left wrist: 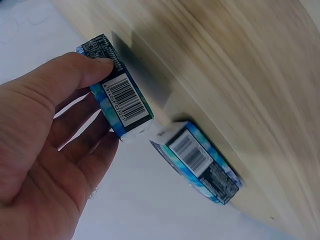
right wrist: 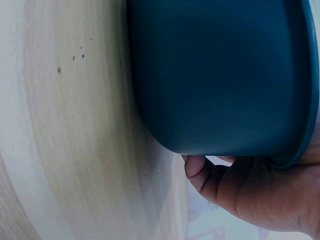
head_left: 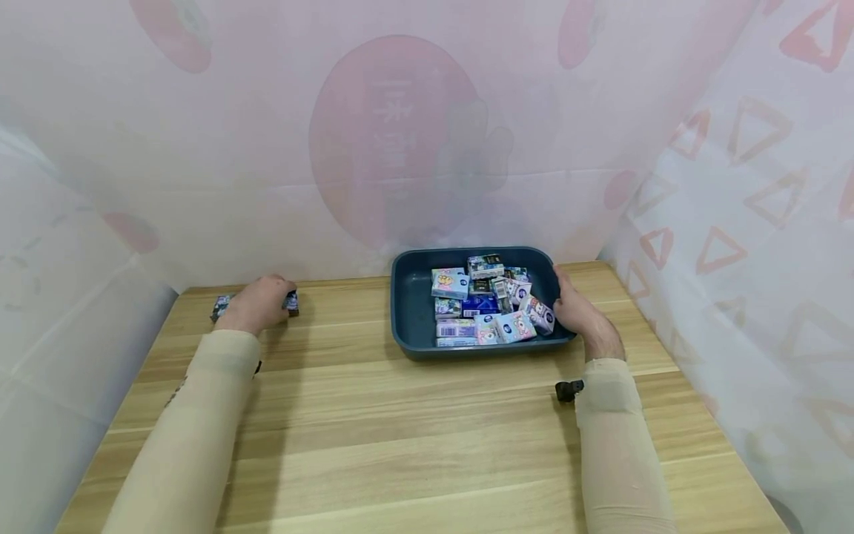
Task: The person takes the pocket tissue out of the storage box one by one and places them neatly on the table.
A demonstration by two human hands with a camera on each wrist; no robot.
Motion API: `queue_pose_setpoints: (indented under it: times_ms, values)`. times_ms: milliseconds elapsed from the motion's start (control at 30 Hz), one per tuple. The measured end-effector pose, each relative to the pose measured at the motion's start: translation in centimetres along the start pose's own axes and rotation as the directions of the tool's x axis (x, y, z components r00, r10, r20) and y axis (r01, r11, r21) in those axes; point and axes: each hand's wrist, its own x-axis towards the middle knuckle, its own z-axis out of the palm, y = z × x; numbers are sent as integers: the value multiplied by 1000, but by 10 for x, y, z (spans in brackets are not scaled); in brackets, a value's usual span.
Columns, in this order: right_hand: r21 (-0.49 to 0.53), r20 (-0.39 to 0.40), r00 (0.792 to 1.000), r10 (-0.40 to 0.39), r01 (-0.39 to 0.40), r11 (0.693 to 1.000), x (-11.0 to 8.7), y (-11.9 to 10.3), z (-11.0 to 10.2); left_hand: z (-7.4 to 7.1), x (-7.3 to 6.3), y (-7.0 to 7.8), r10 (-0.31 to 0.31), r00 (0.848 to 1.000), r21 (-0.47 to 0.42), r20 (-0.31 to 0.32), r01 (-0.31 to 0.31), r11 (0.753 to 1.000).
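My left hand [head_left: 262,304] is at the table's back left. Its thumb and fingers pinch a small pocket tissue pack [left wrist: 122,95], dark and blue-green with a barcode. A matching tissue pack [left wrist: 197,160] lies beside it on the wood, partly hidden by the hand in the head view. On the right, a dark teal plastic bin [head_left: 416,348] holds several tissue packs [head_left: 515,326] in light blue, purple and dark prints, lying jumbled. My right hand [head_left: 577,308] grips the bin's right side, with curled fingers [right wrist: 197,167] against the outer wall.
The wooden table [head_left: 400,430] ends at a pale printed curtain [head_left: 267,148] behind, with more curtain on both sides. The bin stands close to the back edge. A small black device [head_left: 568,391] sits at the right wrist.
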Motion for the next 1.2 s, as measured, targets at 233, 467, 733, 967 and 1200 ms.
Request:
queue_pose_setpoints:
  times_ms: [233,467,733,967,1200]
  values:
    - [16,13,999,35,-35,999,0,0,0,-7,-4,-4,16,1000,41,26,-17,999]
    - [36,12,999,31,-31,999,0,0,0,-11,-1,-9,33,999,58,41,-35,998]
    - [32,8,1000,18,-19,999,1,1,0,-11,2,-9,22,999,53,40,-24,998]
    - [38,6,1000,9,-9,999,1,0,0,-11,3,-8,31,998,59,46,-34,998]
    - [25,3,1000,-4,3,1000,1,0,1,-13,2,-1,-2,998,29,62,0,1000]
